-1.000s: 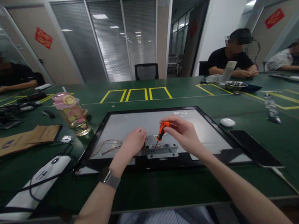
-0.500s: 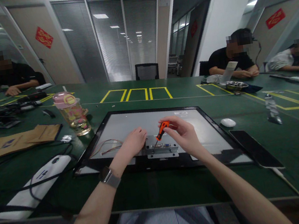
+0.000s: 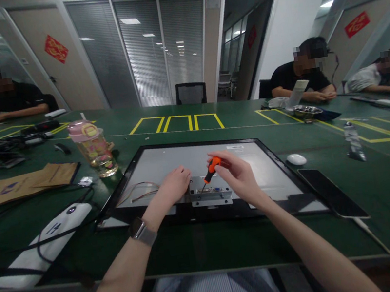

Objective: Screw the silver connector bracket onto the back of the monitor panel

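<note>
My right hand (image 3: 236,171) grips an orange and black screwdriver (image 3: 212,169) by its handle. The shaft slants down to the left, its tip at a metal bracket (image 3: 213,201) with connector sockets. That bracket sits near the front edge of a flat display panel (image 3: 258,170) with a grey back and black frame, lying on the table. My left hand (image 3: 176,184) rests at the bracket's left side; its fingertips are bent and partly hidden, so what they hold cannot be made out. Thin wires (image 3: 138,189) lie on the panel left of that hand.
Left of the panel stand a pink-lidded bottle (image 3: 94,149) and a white power strip (image 3: 48,245), with paper bags (image 3: 23,185) behind. On the right lie a phone (image 3: 332,193) with a cable and a white case (image 3: 296,159). Other people (image 3: 302,72) sit across the table.
The screwdriver and both my hands stay almost in place. At the far left, a person's hands have drawn back along the table. The whole view has shifted very slightly.
</note>
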### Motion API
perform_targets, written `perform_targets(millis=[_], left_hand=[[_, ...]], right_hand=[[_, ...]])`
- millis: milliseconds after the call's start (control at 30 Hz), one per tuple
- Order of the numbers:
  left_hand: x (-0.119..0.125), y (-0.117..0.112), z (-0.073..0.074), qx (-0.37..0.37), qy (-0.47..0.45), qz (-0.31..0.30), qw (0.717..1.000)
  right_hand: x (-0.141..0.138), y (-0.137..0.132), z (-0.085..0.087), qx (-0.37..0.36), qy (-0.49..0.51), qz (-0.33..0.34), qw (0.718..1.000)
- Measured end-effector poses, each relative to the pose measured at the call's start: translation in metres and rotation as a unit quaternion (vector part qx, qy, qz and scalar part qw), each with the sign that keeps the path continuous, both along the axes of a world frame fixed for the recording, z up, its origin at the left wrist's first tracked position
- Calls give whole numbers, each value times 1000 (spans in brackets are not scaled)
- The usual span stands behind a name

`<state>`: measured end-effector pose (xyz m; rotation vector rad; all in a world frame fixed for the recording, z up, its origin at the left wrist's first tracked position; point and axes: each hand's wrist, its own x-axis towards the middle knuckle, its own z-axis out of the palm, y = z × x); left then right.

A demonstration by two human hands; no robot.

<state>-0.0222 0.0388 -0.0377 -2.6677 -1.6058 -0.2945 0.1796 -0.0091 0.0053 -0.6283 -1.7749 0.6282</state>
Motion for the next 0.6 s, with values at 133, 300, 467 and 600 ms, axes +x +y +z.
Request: perform_targets(millis=[133, 300, 467, 600], left_hand=[[0, 0, -1, 5, 6, 2, 1000], [0, 0, -1, 7, 8, -1, 1000], [-1, -1, 1, 5, 6, -5, 1000], [0, 0, 0, 8, 8, -7, 1000]], right_hand=[[-1, 2, -1, 23, -2, -37, 999], [0, 0, 1, -10, 3, 9, 1000], [2, -3, 4, -50, 7, 53, 997], [2, -2, 3, -56, 9, 71, 996]])
